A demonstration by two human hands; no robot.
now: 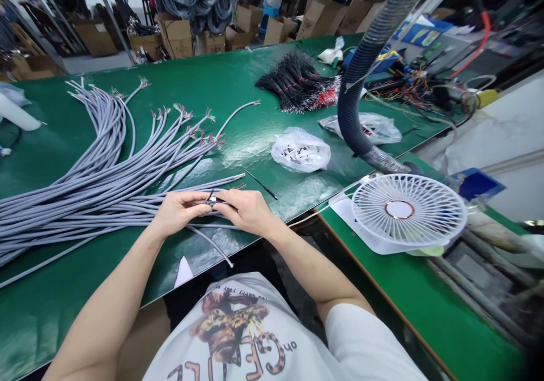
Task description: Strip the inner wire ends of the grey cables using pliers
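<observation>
My left hand [178, 212] and my right hand [245, 208] meet over the near edge of the green table. Between their pinched fingertips sits a small white connector [213, 199] with short dark wires; the fingers hide part of it. Both hands are closed on this piece. Grey cables [127, 191] lie in a thick bundle beneath and beyond my left hand, several with stripped ends showing thin coloured wires. Just past my right hand, a thin black pointed tool [266, 186] rests on the table.
A clear bag of small white parts [301, 149] lies ahead, with a bundle of black wires [297, 80] behind it. To the right, a ribbed duct [355, 86] hangs over the table and a white fan [408, 211] stands. Cardboard boxes [176, 35] line the back.
</observation>
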